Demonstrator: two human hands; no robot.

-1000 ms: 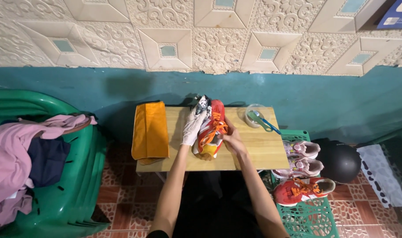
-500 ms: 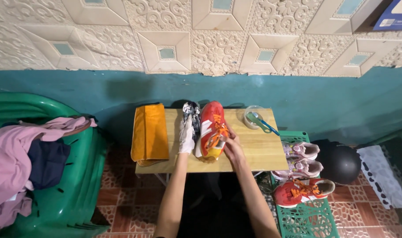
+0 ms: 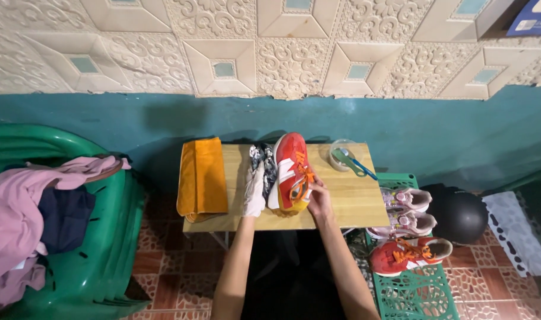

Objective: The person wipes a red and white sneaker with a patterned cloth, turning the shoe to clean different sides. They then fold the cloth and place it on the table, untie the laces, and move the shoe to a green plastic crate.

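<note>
a red and orange sneaker (image 3: 289,172) is steadied on its side at the middle of the desk (image 3: 347,201), near the front edge. its orange laces are pinched by the right hand (image 3: 319,198); a white cloth (image 3: 254,189) is wrapped around the left hand (image 3: 255,192), pressed beside it. if the laces are pulled hard, the shoe could be tipped off the front edge.

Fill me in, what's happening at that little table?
A person stands a red sneaker on a small wooden table. The left hand, in a white glove or cloth, steadies its side next to a dark patterned rag. The right hand is at the orange laces. An orange towel lies on the left; a clear bowl with brushes is on the right.
</note>
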